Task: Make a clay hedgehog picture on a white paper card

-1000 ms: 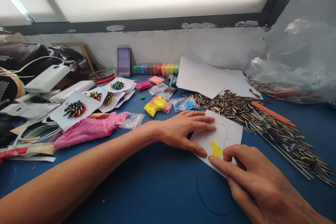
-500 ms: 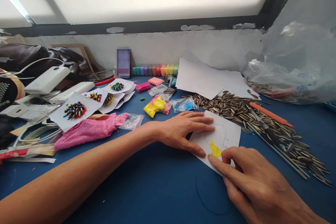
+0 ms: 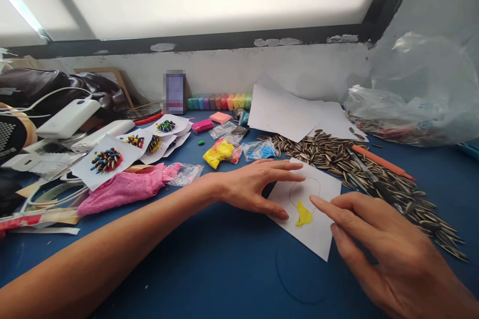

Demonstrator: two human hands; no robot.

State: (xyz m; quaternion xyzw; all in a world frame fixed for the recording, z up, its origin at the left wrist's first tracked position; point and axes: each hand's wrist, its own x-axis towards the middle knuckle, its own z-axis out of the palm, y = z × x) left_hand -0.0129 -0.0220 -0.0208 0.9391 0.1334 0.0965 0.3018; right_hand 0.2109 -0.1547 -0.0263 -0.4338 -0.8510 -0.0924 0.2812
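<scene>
A white sheet of paper (image 3: 322, 239) with a pencilled outline lies on the blue table. Yellow modelling clay (image 3: 304, 215) is smeared flat over the lower part of that outline. With fingers spread, my left hand (image 3: 258, 185) rests on the sheet's left side. My right hand (image 3: 377, 239) is over the sheet's right edge, index finger stretched out beside the clay and the other fingers partly curled; nothing shows in it. Sunflower seeds (image 3: 322, 154) are heaped just beyond the sheet.
An orange pen (image 3: 381, 160) lies on the seeds. Opened clay packets, one yellow (image 3: 219, 153) and one blue (image 3: 266, 150), sit behind my left hand. Farther left are seed-and-clay pieces on paper (image 3: 107, 160) and a pink cloth (image 3: 123, 190). Blank sheets (image 3: 284, 109) lean at the back.
My right index finger has moved from the clay's lower edge up and right, off the clay. The clay looks more spread toward the lower left. My left hand stays on the paper.
</scene>
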